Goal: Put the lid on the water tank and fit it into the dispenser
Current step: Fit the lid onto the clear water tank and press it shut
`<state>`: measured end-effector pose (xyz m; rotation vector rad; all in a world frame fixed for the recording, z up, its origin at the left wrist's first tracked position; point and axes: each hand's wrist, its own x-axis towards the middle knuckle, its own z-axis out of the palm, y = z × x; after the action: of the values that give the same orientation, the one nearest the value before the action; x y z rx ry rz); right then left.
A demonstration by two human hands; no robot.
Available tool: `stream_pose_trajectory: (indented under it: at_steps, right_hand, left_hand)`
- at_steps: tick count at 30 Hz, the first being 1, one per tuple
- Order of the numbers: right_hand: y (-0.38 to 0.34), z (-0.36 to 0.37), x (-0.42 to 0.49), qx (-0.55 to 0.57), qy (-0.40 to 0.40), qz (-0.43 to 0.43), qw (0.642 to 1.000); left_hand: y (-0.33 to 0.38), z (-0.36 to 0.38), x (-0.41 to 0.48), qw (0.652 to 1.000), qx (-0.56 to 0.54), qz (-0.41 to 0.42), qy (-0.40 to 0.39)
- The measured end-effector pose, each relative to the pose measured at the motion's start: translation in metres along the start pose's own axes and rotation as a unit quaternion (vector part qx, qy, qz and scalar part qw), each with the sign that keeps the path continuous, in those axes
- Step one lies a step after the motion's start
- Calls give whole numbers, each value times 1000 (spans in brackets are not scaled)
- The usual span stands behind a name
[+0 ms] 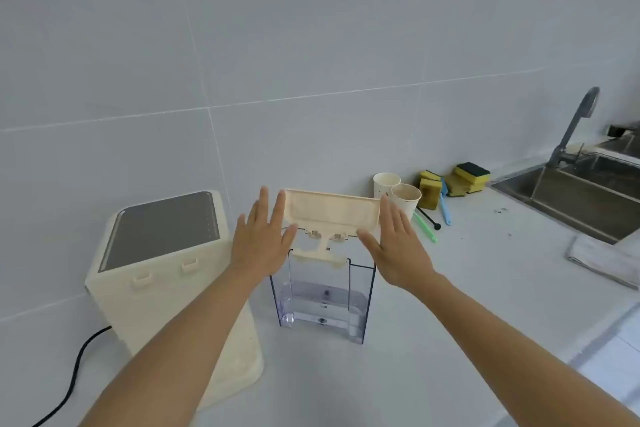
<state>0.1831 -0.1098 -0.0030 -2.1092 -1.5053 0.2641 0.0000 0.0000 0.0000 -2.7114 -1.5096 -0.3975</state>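
A cream lid (330,213) is held tilted above the clear water tank (323,302), its underside facing me and its hinge piece hanging down into the tank's open top. My left hand (261,239) presses flat against the lid's left end, and my right hand (394,243) against its right end, fingers straight. The tank stands upright on the white counter with a little water at the bottom. The cream dispenser (166,274), with a dark grey top panel, stands just to the left of the tank.
Two paper cups (396,192), yellow sponges (450,184), a blue brush and a green stick lie behind the tank on the right. A steel sink (571,194) with a tap is at far right, a folded cloth (602,262) before it. A black cable (79,367) leaves the dispenser.
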Motion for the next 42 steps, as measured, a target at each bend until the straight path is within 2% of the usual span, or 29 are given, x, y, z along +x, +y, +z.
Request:
stream_pose_trajectory:
  at_steps: [2,6,13,21,36,42]
  right_hand:
    - [-2,1,9,113,-1,27,993]
    - [-1,2,29,248,-15,93,964]
    - [5,4,53,308,-37,181,933]
    - [-7,2,56,341,-24,201,918]
    - [-27,0,8,294,17,174,940]
    - [-37,9,-23,243,18,184,952]
  left_hand:
    - [-1,1,10,998,-42,-33,-24]
    - [5,4,32,979,-165,-80,-88]
    - [13,8,67,934,-303,-140,-128]
    - [14,3,75,924,-328,-149,-125]
    - [5,2,27,893,-418,-164,-4]
    - [4,12,-1,891,-423,-163,-4]
